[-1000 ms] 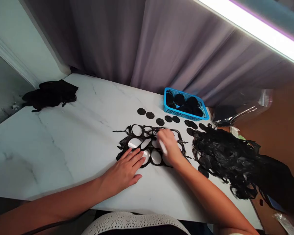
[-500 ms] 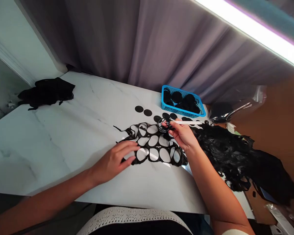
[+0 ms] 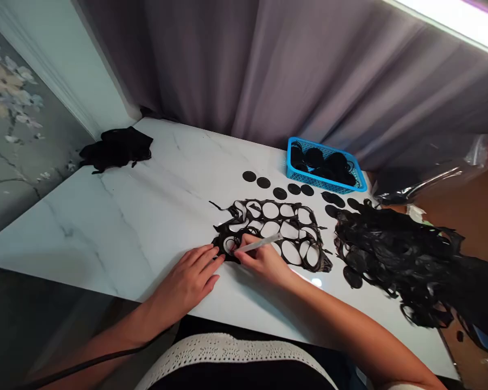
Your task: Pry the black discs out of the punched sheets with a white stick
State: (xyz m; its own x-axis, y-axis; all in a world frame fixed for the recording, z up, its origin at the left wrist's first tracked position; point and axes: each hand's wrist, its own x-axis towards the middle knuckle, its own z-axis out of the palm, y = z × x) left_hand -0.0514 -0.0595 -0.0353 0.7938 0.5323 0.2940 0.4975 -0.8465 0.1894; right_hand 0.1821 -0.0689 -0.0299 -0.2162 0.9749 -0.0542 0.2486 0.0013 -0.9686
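My right hand (image 3: 264, 261) is closed round a slim white stick (image 3: 260, 243), its lower end at the left part of a black sheet full of round holes (image 3: 280, 221). Near that end, a dark ring-like piece (image 3: 230, 245) lies over the sheet, partly hidden by my fingers. My left hand (image 3: 194, 275) lies palm down with fingers spread, fingertips touching the left edge of the sheet. Several black discs (image 3: 263, 182) lie on the white table behind the sheet.
A blue basket (image 3: 327, 186) holding black round pieces stands at the back right. Heaped black cut material (image 3: 394, 254) covers the right side. Black cloth (image 3: 120, 149) lies at the far left corner. A clear plastic bag (image 3: 435, 170) is beyond the basket.
My right hand has moved left and nearer to me with the stick, from the sheet's back edge to its left part. My left hand now lies flatter at the left edge. The view has shifted.
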